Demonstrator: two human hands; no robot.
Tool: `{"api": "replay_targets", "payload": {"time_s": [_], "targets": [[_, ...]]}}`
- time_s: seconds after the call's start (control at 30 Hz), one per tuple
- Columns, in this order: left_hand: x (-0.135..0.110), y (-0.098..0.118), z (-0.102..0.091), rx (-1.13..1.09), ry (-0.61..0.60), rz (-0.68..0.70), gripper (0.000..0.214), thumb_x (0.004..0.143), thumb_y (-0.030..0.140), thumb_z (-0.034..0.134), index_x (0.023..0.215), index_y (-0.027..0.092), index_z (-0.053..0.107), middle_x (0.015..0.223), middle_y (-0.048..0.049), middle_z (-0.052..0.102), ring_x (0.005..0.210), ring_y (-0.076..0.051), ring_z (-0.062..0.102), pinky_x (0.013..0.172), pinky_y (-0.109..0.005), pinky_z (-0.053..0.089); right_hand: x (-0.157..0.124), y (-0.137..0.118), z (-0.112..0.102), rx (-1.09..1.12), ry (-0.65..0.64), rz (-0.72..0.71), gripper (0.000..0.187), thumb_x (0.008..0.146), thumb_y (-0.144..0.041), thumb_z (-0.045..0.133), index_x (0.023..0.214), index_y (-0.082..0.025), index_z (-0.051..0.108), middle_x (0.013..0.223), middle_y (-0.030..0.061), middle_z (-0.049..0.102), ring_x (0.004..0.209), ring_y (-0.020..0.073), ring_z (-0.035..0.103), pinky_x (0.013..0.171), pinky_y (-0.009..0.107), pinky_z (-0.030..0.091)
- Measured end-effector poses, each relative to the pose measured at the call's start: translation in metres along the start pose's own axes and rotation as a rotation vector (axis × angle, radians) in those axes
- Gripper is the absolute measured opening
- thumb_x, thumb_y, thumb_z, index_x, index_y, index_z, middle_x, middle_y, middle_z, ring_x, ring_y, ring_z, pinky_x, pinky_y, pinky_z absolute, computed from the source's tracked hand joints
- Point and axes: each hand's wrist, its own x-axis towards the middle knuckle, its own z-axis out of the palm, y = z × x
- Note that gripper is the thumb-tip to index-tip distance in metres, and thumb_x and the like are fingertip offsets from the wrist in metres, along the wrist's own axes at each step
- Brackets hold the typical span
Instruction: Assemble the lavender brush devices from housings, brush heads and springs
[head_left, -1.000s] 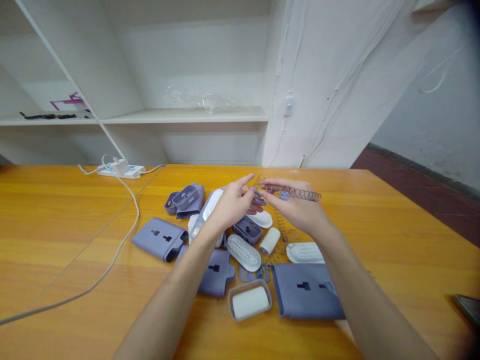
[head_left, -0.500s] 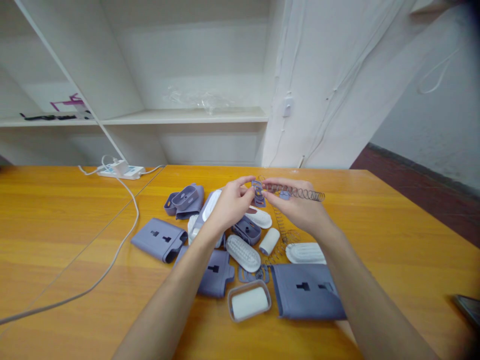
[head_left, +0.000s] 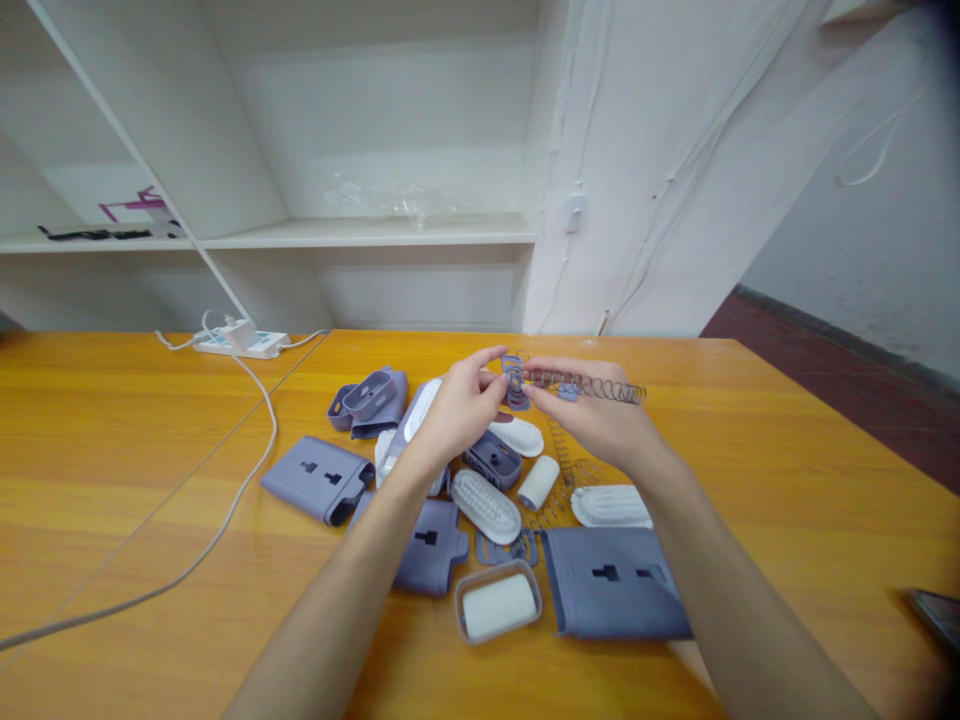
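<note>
My left hand (head_left: 469, 405) pinches a small purple-grey plastic plate (head_left: 515, 385) with cut-outs, held upright above the pile of parts. From the other side my right hand (head_left: 596, 410) grips a coiled metal spring (head_left: 600, 387), its inner end against the plate and its free end pointing right. Another small purple-grey piece (head_left: 568, 392) shows by the right fingers. Below the hands, a second spring (head_left: 559, 450) trails down to a similar plate (head_left: 506, 548) on the table. A white roll (head_left: 539, 484) and a white bristled oval pad (head_left: 486, 506) lie nearby.
Purple-grey housings (head_left: 319, 478) lie left, and a larger one (head_left: 615, 582) at front right. A clear tray (head_left: 498, 602) holds a white block. A power strip (head_left: 244, 340) with a cable (head_left: 255, 480) is at left; a dark phone-like object (head_left: 936, 615) sits at the right edge.
The plate and spring have shifted very slightly to the left, with the plate turned a little in my fingers. Everything on the table stays where it was.
</note>
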Motion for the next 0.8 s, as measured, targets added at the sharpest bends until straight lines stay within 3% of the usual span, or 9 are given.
{"api": "replay_targets", "payload": {"time_s": [0.1,0.2,0.3,0.5,0.8], "targets": [[0.0,0.0016,0.0012,-0.052,0.017,-0.028,0.041,0.089,0.016,0.054,0.13,0.009,0.051,0.085,-0.0096,0.074,0.069,-0.016,0.07,0.063,-0.028,0.058,0.0003,0.0008,0.0002,0.032,0.014,0.02,0.021,0.078,-0.025,0.068,0.098,-0.019,0.074,0.094,0.0049,0.077,0.087,0.0206,0.073,0.081,0.034,0.059],[0.0001,0.001,0.002,-0.084,-0.014,-0.036,0.02,0.089,0.018,0.056,0.105,0.009,0.065,0.086,-0.0101,0.073,0.071,-0.015,0.07,0.066,-0.026,0.058,0.0007,0.0007,-0.0002,0.065,0.022,0.032,0.021,0.078,-0.024,0.068,0.097,-0.019,0.074,0.094,0.0051,0.077,0.086,0.0203,0.073,0.082,0.034,0.059],[0.0001,-0.0011,0.003,-0.098,0.004,-0.028,0.013,0.088,0.022,0.06,0.092,0.011,0.066,0.087,-0.0094,0.072,0.072,-0.014,0.069,0.065,-0.027,0.058,0.001,0.0004,-0.0002,0.102,0.027,0.05,0.021,0.077,-0.023,0.069,0.096,-0.019,0.074,0.093,0.0055,0.077,0.085,0.0204,0.073,0.082,0.035,0.06],[-0.0012,-0.0009,0.0059,-0.075,0.021,-0.018,0.011,0.09,0.022,0.055,0.095,0.013,0.06,0.093,-0.0087,0.072,0.074,-0.014,0.069,0.06,-0.026,0.058,0.0013,0.0051,0.0027,0.188,0.011,0.065,0.019,0.077,-0.023,0.069,0.095,-0.02,0.074,0.094,0.0051,0.077,0.086,0.0209,0.074,0.082,0.036,0.06],[0.0005,-0.0008,0.001,0.059,-0.005,0.0,0.022,0.091,0.022,0.051,0.107,0.01,0.061,0.085,-0.0097,0.072,0.056,-0.01,0.063,0.05,-0.021,0.053,0.0011,0.0027,0.0024,0.162,-0.004,0.075,0.018,0.077,-0.024,0.07,0.094,-0.019,0.073,0.094,0.0056,0.077,0.087,0.0205,0.073,0.082,0.035,0.06]]}}
